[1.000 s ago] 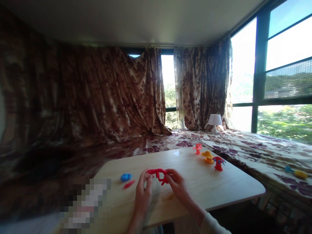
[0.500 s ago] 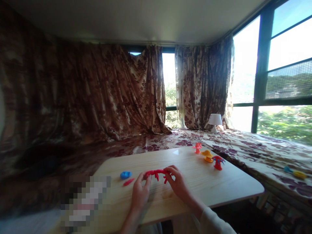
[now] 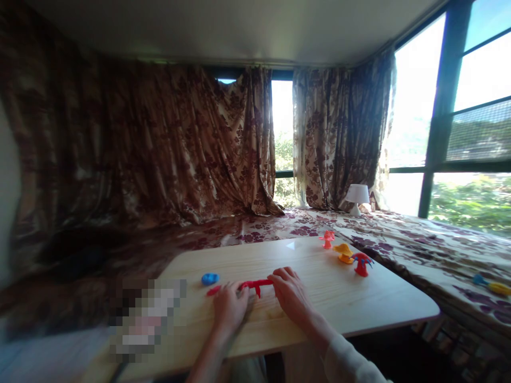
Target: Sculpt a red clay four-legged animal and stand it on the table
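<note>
A long red strip, apparently modelling clay (image 3: 257, 285), stretches between my two hands low over the tabletop, with a short stub hanging from its middle. My left hand (image 3: 229, 306) closes on its left end, fingers partly hidden by the back of the hand. At the other end, my right hand (image 3: 290, 291) pinches the strip with its knuckles up. Just beyond my left hand lies a small red piece (image 3: 213, 290), partly covered by it. A flat blue lump (image 3: 209, 279) rests a little farther back.
On the right of the wooden table (image 3: 319, 298) stand a pink figure (image 3: 327, 239), a yellow figure (image 3: 344, 253) and a red one with blue strands (image 3: 362, 265). A white lamp (image 3: 357, 194) is behind. A blue-and-yellow item (image 3: 493, 285) lies on the flowered cover.
Both hands have turned more palm-down and lowered the red strip toward the table. It looks straighter, and its right-hand stub is now hidden. The view has shifted slightly.
</note>
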`<state>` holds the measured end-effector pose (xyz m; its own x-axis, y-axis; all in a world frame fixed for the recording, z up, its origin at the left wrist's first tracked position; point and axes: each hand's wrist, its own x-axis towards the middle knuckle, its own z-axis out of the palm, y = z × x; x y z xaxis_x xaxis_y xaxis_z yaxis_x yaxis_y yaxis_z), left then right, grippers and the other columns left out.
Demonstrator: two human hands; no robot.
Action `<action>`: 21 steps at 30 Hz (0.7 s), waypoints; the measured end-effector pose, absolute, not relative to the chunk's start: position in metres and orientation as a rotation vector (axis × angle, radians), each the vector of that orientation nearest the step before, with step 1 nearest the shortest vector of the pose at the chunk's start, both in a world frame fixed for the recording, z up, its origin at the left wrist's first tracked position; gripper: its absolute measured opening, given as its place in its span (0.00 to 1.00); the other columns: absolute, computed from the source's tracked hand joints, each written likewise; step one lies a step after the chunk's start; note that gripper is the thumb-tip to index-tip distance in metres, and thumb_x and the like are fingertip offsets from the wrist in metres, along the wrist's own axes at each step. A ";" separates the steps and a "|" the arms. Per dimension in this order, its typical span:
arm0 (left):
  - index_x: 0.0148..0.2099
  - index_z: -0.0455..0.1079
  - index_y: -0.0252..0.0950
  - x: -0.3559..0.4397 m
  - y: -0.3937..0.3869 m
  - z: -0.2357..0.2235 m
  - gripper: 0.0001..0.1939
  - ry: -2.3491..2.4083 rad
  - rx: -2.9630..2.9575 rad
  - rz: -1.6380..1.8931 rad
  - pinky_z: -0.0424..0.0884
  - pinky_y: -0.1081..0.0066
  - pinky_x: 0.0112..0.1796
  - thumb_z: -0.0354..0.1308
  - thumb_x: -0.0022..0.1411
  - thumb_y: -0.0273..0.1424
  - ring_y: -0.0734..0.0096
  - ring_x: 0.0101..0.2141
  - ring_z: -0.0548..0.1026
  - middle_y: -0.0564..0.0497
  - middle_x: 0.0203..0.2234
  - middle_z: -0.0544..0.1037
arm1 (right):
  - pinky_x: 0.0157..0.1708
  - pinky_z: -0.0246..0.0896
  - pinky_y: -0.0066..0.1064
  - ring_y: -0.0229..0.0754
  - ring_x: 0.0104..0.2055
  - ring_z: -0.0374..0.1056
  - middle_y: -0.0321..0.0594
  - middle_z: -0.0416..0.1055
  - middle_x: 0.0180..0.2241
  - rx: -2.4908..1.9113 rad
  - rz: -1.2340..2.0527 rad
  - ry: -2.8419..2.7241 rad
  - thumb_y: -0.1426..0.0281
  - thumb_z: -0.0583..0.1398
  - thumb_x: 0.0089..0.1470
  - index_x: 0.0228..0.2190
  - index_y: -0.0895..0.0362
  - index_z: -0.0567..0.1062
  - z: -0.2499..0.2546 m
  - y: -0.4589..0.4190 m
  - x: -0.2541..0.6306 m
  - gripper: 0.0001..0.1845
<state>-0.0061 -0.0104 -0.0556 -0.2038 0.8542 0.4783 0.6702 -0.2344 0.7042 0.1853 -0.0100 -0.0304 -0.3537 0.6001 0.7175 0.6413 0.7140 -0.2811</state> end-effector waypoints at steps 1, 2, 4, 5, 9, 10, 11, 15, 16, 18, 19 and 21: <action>0.41 0.71 0.34 -0.006 -0.011 -0.055 0.10 1.838 1.876 1.386 0.70 0.57 0.45 0.57 0.62 0.36 0.66 0.42 0.74 0.49 0.41 0.76 | 0.40 0.60 0.37 0.48 0.40 0.64 0.43 0.74 0.36 -0.944 -0.056 -2.054 0.81 0.55 0.54 0.39 0.52 0.78 -0.031 -0.010 0.186 0.17; 0.41 0.71 0.34 -0.005 -0.012 -0.055 0.10 1.862 1.897 1.365 0.70 0.57 0.45 0.57 0.63 0.36 0.66 0.42 0.74 0.49 0.41 0.76 | 0.41 0.61 0.38 0.48 0.40 0.64 0.43 0.74 0.36 -0.941 -0.049 -2.049 0.80 0.55 0.55 0.40 0.52 0.78 -0.033 -0.009 0.186 0.17; 0.41 0.71 0.34 -0.005 -0.013 -0.054 0.10 1.901 1.922 1.341 0.70 0.57 0.45 0.57 0.63 0.36 0.66 0.42 0.74 0.49 0.41 0.76 | 0.43 0.62 0.38 0.48 0.42 0.65 0.44 0.75 0.39 -0.938 -0.026 -2.029 0.80 0.54 0.55 0.43 0.53 0.76 -0.037 -0.007 0.187 0.18; 0.41 0.71 0.34 -0.005 -0.013 -0.054 0.10 1.915 1.928 1.335 0.70 0.57 0.45 0.57 0.63 0.36 0.66 0.42 0.74 0.49 0.41 0.76 | 0.44 0.63 0.38 0.47 0.44 0.65 0.44 0.74 0.40 -0.939 -0.012 -2.013 0.80 0.54 0.56 0.45 0.53 0.75 -0.040 -0.005 0.188 0.18; 0.42 0.71 0.34 -0.004 -0.014 -0.053 0.10 1.937 1.930 1.333 0.70 0.57 0.45 0.56 0.63 0.36 0.66 0.42 0.74 0.49 0.41 0.76 | 0.45 0.65 0.42 0.45 0.45 0.68 0.43 0.72 0.43 -0.988 0.060 -1.923 0.72 0.56 0.61 0.46 0.57 0.71 -0.052 0.005 0.194 0.12; 0.42 0.71 0.34 -0.004 -0.014 -0.052 0.10 1.935 1.928 1.334 0.70 0.58 0.45 0.56 0.63 0.36 0.66 0.42 0.74 0.49 0.41 0.76 | 0.44 0.66 0.42 0.44 0.43 0.70 0.42 0.72 0.43 -1.004 0.082 -1.906 0.69 0.57 0.62 0.46 0.57 0.71 -0.054 0.007 0.196 0.11; 0.41 0.71 0.34 -0.004 -0.014 -0.052 0.10 1.931 1.925 1.335 0.70 0.58 0.45 0.56 0.63 0.36 0.66 0.42 0.74 0.49 0.41 0.76 | 0.42 0.67 0.41 0.42 0.41 0.70 0.41 0.72 0.43 -1.018 0.105 -1.895 0.67 0.57 0.62 0.45 0.57 0.71 -0.057 0.010 0.197 0.11; 0.41 0.71 0.34 -0.003 -0.016 -0.051 0.10 1.906 1.895 1.331 0.70 0.57 0.45 0.57 0.63 0.36 0.66 0.42 0.74 0.49 0.41 0.76 | 0.38 0.69 0.37 0.40 0.38 0.71 0.40 0.73 0.41 -1.030 0.195 -1.908 0.66 0.58 0.62 0.41 0.58 0.73 -0.062 0.015 0.199 0.10; 0.41 0.71 0.34 -0.003 -0.016 -0.051 0.10 1.898 1.882 1.331 0.70 0.57 0.45 0.57 0.63 0.36 0.66 0.42 0.74 0.49 0.40 0.76 | 0.37 0.69 0.37 0.40 0.37 0.71 0.39 0.73 0.40 -1.026 0.213 -1.913 0.66 0.58 0.61 0.41 0.59 0.73 -0.063 0.015 0.199 0.10; 0.41 0.71 0.34 -0.003 -0.016 -0.051 0.10 1.876 1.849 1.340 0.70 0.58 0.45 0.57 0.63 0.35 0.67 0.41 0.74 0.49 0.40 0.76 | 0.36 0.69 0.36 0.39 0.36 0.71 0.39 0.73 0.39 -1.017 0.244 -1.910 0.66 0.58 0.61 0.40 0.59 0.73 -0.063 0.015 0.199 0.10; 0.41 0.71 0.34 -0.003 -0.016 -0.052 0.10 1.861 1.826 1.353 0.71 0.58 0.44 0.57 0.63 0.35 0.67 0.41 0.75 0.50 0.40 0.76 | 0.36 0.69 0.36 0.39 0.35 0.71 0.39 0.73 0.38 -1.011 0.257 -1.906 0.66 0.57 0.62 0.40 0.59 0.73 -0.063 0.015 0.199 0.09; 0.41 0.71 0.34 -0.003 -0.016 -0.053 0.10 1.840 1.737 1.427 0.72 0.60 0.43 0.57 0.63 0.35 0.68 0.39 0.75 0.50 0.39 0.77 | 0.36 0.69 0.35 0.38 0.35 0.71 0.38 0.73 0.38 -0.995 0.280 -1.892 0.66 0.57 0.62 0.40 0.59 0.73 -0.062 0.014 0.198 0.09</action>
<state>-0.0034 -0.0155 -0.0527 -0.2669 0.8619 0.4311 0.6319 -0.1812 0.7536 0.1983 0.0135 -0.0619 -0.2216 0.7368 0.6388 0.5202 0.6434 -0.5616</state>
